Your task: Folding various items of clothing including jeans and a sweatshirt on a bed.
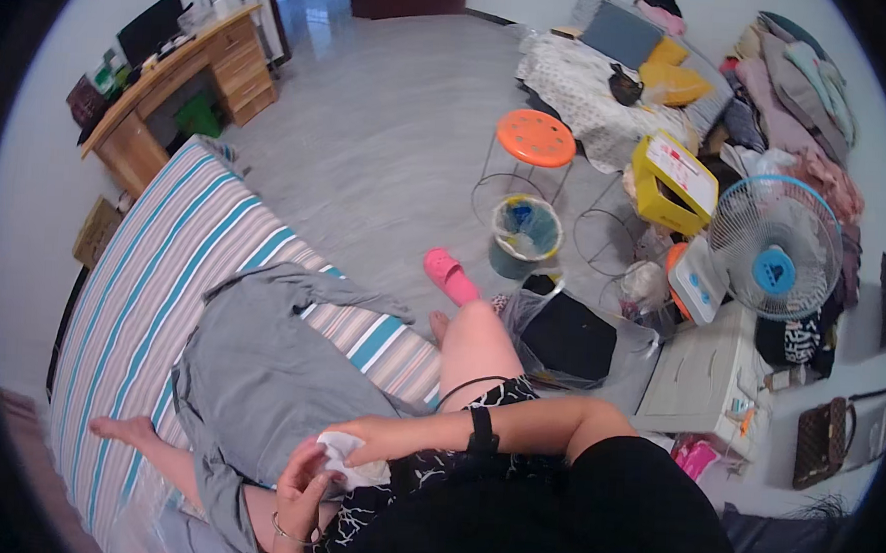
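In front of my lap I hold a small crumpled white cloth or tissue (340, 447) between both hands. My right hand (374, 437), with a black band on its wrist, grips it from above. Curled at its left edge is my left hand (303, 483), which wears a bangle; its fingertips are partly hidden. More white material (369, 475) shows just below the right hand, against my patterned black shorts (359, 506). A grey cloth garment (272, 373) lies spread over the bed and across one leg, beneath the hands.
I sit on a striped bed (182, 240). A pink clog (449, 275), a waste bin (510, 261) and an orange stool (534, 137) stand on the floor. To the right are a plastic bag with black contents (569, 336), a fan (775, 249) and a white cabinet (697, 365).
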Motion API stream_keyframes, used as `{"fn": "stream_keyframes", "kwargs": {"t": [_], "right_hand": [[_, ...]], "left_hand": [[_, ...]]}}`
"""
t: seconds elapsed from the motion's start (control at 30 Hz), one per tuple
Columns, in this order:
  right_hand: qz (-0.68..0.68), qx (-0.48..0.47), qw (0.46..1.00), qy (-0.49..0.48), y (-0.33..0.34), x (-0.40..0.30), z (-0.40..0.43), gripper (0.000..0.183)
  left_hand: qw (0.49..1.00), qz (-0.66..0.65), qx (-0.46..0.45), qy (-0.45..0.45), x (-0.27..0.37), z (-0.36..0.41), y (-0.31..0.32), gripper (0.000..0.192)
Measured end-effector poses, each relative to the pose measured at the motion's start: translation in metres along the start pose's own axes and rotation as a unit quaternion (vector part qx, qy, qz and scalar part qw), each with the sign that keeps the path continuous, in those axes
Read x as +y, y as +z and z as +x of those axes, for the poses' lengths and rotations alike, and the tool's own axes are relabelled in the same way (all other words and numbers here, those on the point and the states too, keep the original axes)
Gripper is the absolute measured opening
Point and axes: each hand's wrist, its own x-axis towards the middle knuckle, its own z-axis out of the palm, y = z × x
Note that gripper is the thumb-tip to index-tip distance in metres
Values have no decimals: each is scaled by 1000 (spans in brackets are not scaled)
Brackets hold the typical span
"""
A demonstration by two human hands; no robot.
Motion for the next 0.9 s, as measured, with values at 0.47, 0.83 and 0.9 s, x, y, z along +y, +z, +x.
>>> {"fn": "stream_keyframes", "kwargs": {"t": [0.47,0.83,0.9], "right_hand": [[460,405,788,-61,-129,-12,-236,45],[458,398,794,-34,-121,4,-250,51],[445,405,798,-39,-142,-3,-259,49]], "left_hand": [[984,79,119,-108,-38,-21,-8,27],[973,181,-11,-144,-57,-13,11,27],[967,202,-16,-154,-59,-11,11,27]]}}
